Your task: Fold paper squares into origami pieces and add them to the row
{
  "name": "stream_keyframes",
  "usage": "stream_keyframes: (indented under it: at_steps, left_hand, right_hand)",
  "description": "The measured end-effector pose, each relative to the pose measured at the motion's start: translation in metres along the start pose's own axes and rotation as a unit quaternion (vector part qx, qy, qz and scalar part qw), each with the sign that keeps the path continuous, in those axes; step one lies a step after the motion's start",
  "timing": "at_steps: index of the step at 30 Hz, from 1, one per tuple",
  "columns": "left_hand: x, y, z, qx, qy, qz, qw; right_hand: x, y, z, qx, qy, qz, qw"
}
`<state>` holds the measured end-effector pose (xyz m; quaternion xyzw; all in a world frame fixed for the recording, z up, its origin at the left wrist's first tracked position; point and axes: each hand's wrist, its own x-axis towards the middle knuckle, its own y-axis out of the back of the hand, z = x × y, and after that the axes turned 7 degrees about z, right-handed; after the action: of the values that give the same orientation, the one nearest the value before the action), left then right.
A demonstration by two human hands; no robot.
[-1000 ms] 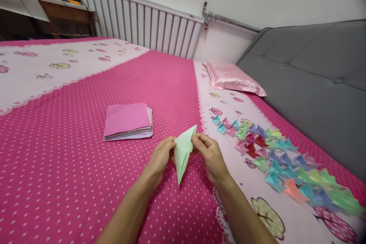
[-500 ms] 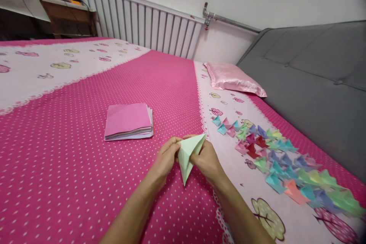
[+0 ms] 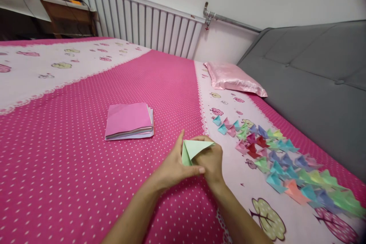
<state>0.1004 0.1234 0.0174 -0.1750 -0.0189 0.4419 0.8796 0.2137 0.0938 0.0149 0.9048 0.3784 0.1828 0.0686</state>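
The pale green folded paper piece [image 3: 198,148] is between your two hands, above the bed and in front of you. One pointed corner extends to the right, over your right hand; the lower end passes out of sight behind your left thumb.

Your left hand [image 3: 173,167] is at the left side of the piece. Its forefinger points upward beside the left edge and its thumb lies across the lower front, the two spread apart in a V. The remaining left fingers are hidden; you cannot tell how they are set. Your right hand [image 3: 213,160] has its fingers curled around the right side, holding the piece; the fingertips and thumb are covered.

Beneath your hands is the magenta bedspread with white dots and pale printed bands [image 3: 71,141]. To the left, well apart from the piece, lies a rectangular stack of coloured paper sheets, pink on top [image 3: 130,119]. To the right, on a pale band, small multicoloured folded paper boats [image 3: 296,191] stand in close rows. Farther out, locate the pink satin pillow [image 3: 234,78], beside the grey padded headboard [image 3: 314,61], and the white ribbed radiator [image 3: 137,19] against the wall.
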Motion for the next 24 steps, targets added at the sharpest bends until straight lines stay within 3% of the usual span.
stream_keyframes:
  at_steps: [4,8,12,19,24]
  left_hand:
    - [0.002,-0.004,-0.007,0.02,-0.022,0.03,0.999]
    - [0.006,-0.006,-0.011,0.013,-0.049,0.103,0.993]
    - [0.011,-0.007,-0.009,-0.046,-0.066,0.119,0.99]
    - [0.011,0.001,-0.001,-0.162,-0.018,0.112,0.98]
    - [0.011,0.007,0.008,-0.286,0.04,0.095,0.953]
  right_hand:
    - [-0.002,0.002,0.001,0.018,0.015,0.039,0.999]
    - [-0.001,0.003,0.003,0.014,0.087,0.049,0.995]
    - [0.002,0.003,0.004,0.037,0.142,-0.011,0.989]
    - [0.008,0.008,0.004,-0.024,0.222,-0.101,0.97]
    - [0.012,0.012,0.002,-0.049,0.244,-0.157,0.956]
